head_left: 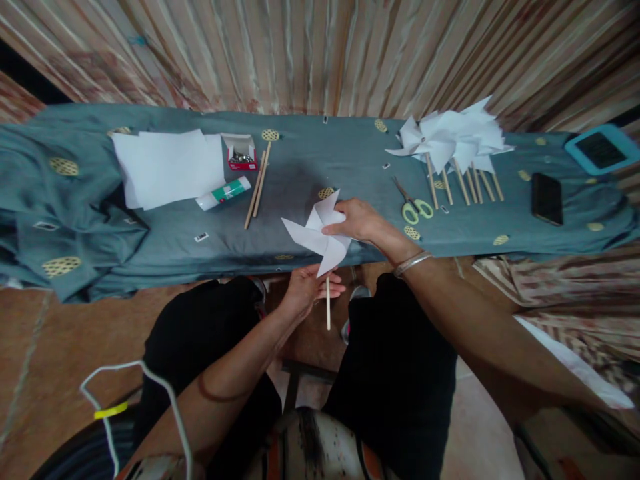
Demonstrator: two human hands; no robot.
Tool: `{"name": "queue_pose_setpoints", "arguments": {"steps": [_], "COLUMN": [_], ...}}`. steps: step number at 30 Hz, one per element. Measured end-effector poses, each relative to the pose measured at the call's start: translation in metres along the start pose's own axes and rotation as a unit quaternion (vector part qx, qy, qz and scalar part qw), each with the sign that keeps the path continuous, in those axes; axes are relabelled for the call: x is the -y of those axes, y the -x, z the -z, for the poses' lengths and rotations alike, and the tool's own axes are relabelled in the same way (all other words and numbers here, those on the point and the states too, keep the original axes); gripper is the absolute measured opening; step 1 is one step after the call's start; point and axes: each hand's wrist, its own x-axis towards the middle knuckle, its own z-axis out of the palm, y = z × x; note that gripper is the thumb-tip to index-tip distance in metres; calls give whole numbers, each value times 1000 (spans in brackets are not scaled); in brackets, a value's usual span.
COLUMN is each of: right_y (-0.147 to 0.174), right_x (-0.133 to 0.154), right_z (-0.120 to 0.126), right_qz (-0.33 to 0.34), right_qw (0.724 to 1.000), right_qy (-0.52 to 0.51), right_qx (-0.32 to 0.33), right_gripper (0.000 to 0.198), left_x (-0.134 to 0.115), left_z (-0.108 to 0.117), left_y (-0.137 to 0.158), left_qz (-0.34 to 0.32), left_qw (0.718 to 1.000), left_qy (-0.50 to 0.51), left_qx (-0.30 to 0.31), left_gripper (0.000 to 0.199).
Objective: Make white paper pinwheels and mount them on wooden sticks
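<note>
A white paper pinwheel [320, 233] on a thin wooden stick [328, 307] is held over the near edge of the cloth-covered table. My right hand [356, 221] pinches one of its paper blades, thumb on top. Under the pinwheel, my left hand [309, 288] grips around the upper part of the stick; some fingers extend behind it, and the paper covers part of the grip. Two loose wooden sticks [259, 183] lie to the left of the pinwheel. Green-handled scissors [414, 203] rest on the cloth to the right of my right hand.
White paper sheets [167, 167], an opened red box of small metal pins [242, 153] and a green-and-white glue tube [227, 193] lie on the left. Several pinwheels [455, 137] are heaped at right, near a black phone [547, 198] and a blue-framed tablet [601, 149].
</note>
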Motion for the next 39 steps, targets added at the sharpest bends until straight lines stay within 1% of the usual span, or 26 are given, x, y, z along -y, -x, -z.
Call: {"name": "queue_pose_setpoints", "arguments": {"steps": [8, 18, 24, 29, 33, 36, 39], "right_y": [0, -1, -2, 1, 2, 1, 2], "right_x": [3, 1, 2, 2, 0, -4, -10], "right_z": [2, 1, 0, 2, 4, 5, 4], "right_qz": [-1, 0, 17, 14, 19, 24, 34], "right_qw": [1000, 1000, 1000, 1000, 1000, 998, 991], "right_qy": [8, -22, 8, 13, -17, -53, -126], "right_qx": [6, 10, 3, 7, 6, 11, 19], "right_gripper": [29, 29, 29, 30, 28, 24, 19], "left_x": [0, 3, 3, 2, 1, -1, -3], "left_z": [1, 4, 3, 3, 4, 3, 1], "left_y": [-1, -3, -3, 0, 0, 0, 0], "left_qz": [0, -2, -3, -2, -4, -3, 1], "left_qw": [1000, 1000, 1000, 1000, 1000, 1000, 1000], "left_qy": [-7, -13, -8, 2, -3, -5, -6], "left_qx": [0, 9, 9, 13, 7, 1, -2], "left_gripper": [15, 6, 3, 9, 8, 14, 20]}}
